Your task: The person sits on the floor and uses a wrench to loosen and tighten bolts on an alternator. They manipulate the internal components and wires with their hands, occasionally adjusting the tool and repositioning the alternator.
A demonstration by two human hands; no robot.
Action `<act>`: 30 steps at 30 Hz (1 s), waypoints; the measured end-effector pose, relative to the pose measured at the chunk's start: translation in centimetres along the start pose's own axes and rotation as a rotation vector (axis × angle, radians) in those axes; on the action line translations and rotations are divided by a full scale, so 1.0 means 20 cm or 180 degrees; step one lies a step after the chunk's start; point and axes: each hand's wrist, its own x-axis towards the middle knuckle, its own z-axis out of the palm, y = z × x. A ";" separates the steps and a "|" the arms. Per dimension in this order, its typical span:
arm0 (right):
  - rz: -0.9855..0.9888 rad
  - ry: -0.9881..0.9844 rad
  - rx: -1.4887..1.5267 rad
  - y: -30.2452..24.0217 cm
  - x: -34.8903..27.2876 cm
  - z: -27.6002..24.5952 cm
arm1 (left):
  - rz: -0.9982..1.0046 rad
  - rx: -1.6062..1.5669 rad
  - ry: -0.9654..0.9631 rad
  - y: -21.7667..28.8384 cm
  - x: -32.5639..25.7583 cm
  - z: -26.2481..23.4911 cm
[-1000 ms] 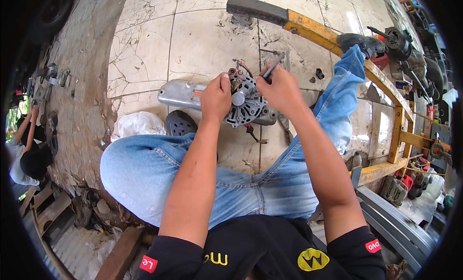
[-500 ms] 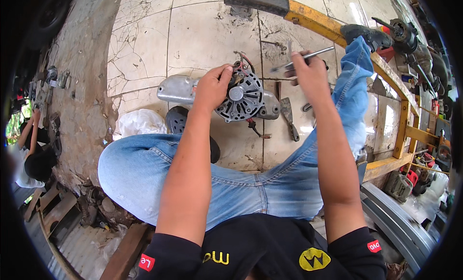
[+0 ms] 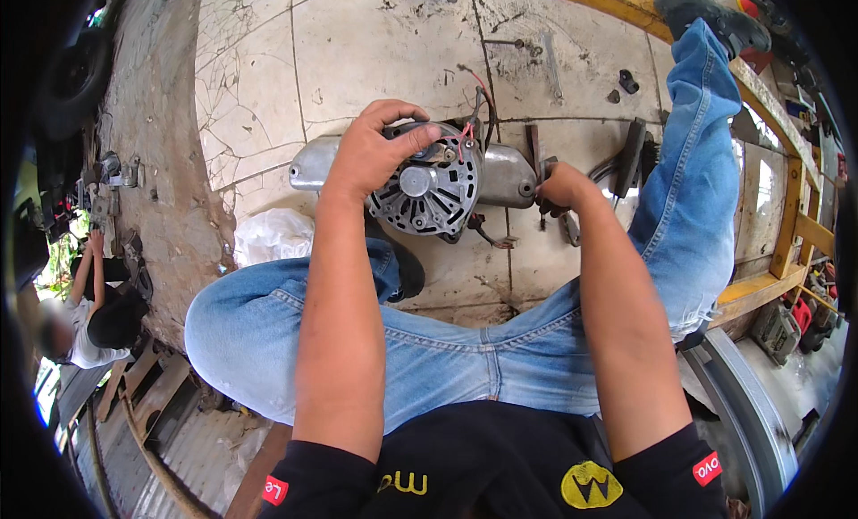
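Observation:
My left hand grips the upper left rim of a grey alternator, its thumb lying across the slotted face. Red and dark wires stick up from the alternator's upper right, and a short lead with a connector hangs at its lower right. Beneath it lies a long dull metal cover, whose ends show on both sides. My right hand is down by the cover's right end, fingers closed. Dark edges show at the fingers, but what they hold is mostly hidden.
Right of my right hand lies a dark, long-handled tool; small dark parts are farther off. A white plastic bag sits by my left knee. A yellow metal frame borders the right. Another person is at far left.
My right hand has come down toward the cover's right end; the shiny rod-like tool no longer shows in it. My left hand has spread over the alternator's rim, and the alternator has turned slightly.

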 end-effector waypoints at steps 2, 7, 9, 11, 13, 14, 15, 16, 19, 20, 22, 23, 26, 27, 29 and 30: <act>0.0153 -0.0138 -0.0312 0.02 0.02 -0.04 | 0.0046 0.0065 -0.0078 0.01 0.02 -0.01; 0.0406 -0.0036 -0.0616 0.13 0.10 -0.01 | -0.0233 -0.0197 -0.0298 0.04 0.04 0.00; 0.0533 0.0349 -0.0832 0.17 0.12 0.01 | -0.0272 -0.0234 -0.0331 0.05 0.03 0.00; 0.0635 0.0980 -0.1320 0.15 0.08 0.00 | -0.0375 -0.0351 -0.0320 0.04 0.02 0.00; 0.0734 0.1101 -0.1178 0.18 0.09 0.02 | -0.0345 -0.0393 -0.0304 0.04 0.03 0.00; 0.0785 0.1167 -0.1110 0.19 0.08 0.02 | -0.0327 -0.0420 -0.0296 0.04 0.03 -0.01; 0.0851 0.1194 -0.1139 0.20 0.08 0.03 | -0.0261 -0.0410 -0.0269 0.04 0.03 0.00; 0.0921 0.1206 -0.1167 0.20 0.07 0.05 | -0.0208 -0.0395 -0.0247 0.04 0.03 0.00; 0.1110 0.1331 -0.1186 0.19 0.07 0.12 | -0.0191 -0.0313 -0.0204 0.03 0.02 0.01; 0.1169 0.1396 -0.1177 0.19 0.07 0.13 | -0.0199 -0.0280 -0.0197 0.03 0.02 0.01; 0.1058 0.1280 -0.1283 0.18 0.07 0.12 | -0.0376 -0.0412 -0.0274 0.02 0.02 0.00; 0.0999 0.1223 -0.1336 0.18 0.08 0.12 | -0.0462 -0.0477 -0.0310 0.02 0.02 0.00; 0.0899 0.1152 -0.1349 0.20 0.07 0.06 | -0.0412 -0.0161 -0.0138 0.02 0.01 0.00; 0.0801 0.1409 -0.1278 0.22 0.09 0.05 | -0.0351 -0.0164 -0.0096 0.01 0.00 0.00; 0.0591 0.1854 -0.1166 0.15 0.05 -0.02 | -0.0198 -0.0190 -0.0002 -0.02 0.01 -0.01; 0.0422 0.2092 -0.0940 0.09 0.02 -0.06 | -0.0061 0.0078 0.0001 -0.04 0.00 -0.02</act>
